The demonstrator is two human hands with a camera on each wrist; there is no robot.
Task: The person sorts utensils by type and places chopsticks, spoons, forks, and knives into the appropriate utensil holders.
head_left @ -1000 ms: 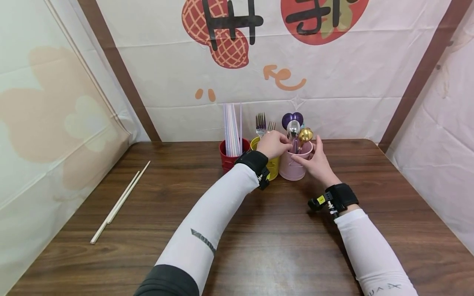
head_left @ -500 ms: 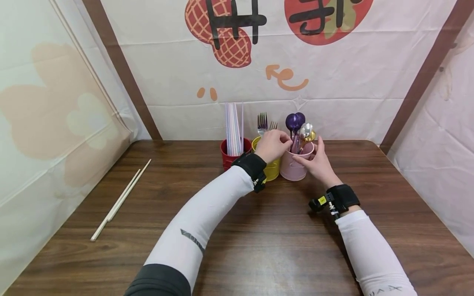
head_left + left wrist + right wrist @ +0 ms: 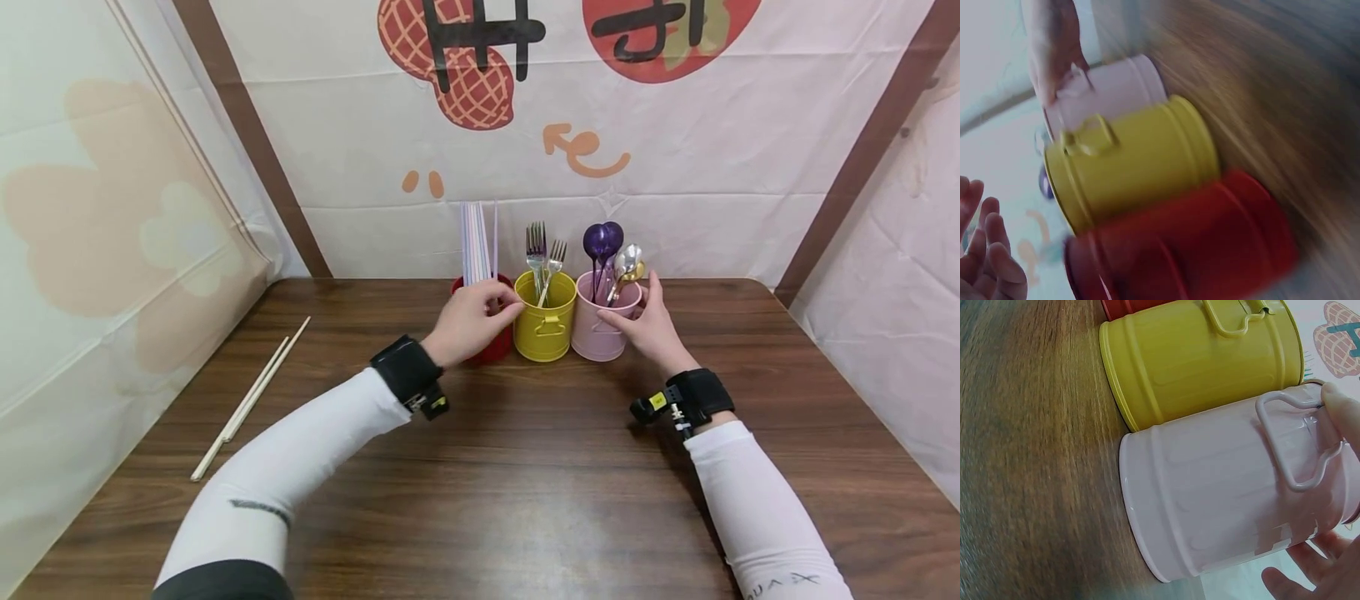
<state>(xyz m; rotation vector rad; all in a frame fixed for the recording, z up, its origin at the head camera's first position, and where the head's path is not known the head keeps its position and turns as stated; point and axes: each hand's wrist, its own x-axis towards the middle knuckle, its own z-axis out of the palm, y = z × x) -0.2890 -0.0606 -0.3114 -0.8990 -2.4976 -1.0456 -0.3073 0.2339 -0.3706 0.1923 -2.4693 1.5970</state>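
My right hand [image 3: 652, 333] holds the pink bucket [image 3: 1229, 487] near its rim, thumb at the front by the wire handle and the other fingers along the right side. Purple, silver and gold spoons [image 3: 597, 242] stand in that bucket. Touching its left side is a yellow bucket [image 3: 543, 337] with several forks [image 3: 536, 240]. My left hand [image 3: 467, 327] hovers in front of the red bucket [image 3: 1191, 244], covering much of it in the head view. Nothing is between its loosely bent fingers [image 3: 1009, 265]. Striped straws [image 3: 475, 246] rise from the red bucket.
Two pale chopsticks [image 3: 251, 398] lie on the left part of the wooden table [image 3: 480, 500]. A printed white sheet [image 3: 360, 237] hangs right behind the buckets, with more sheets at both sides.
My left hand has moved left from the pink bucket's rim to before the red bucket. The silver spoon has leaned to the right beside the gold one. My right hand has stayed on the pink bucket.
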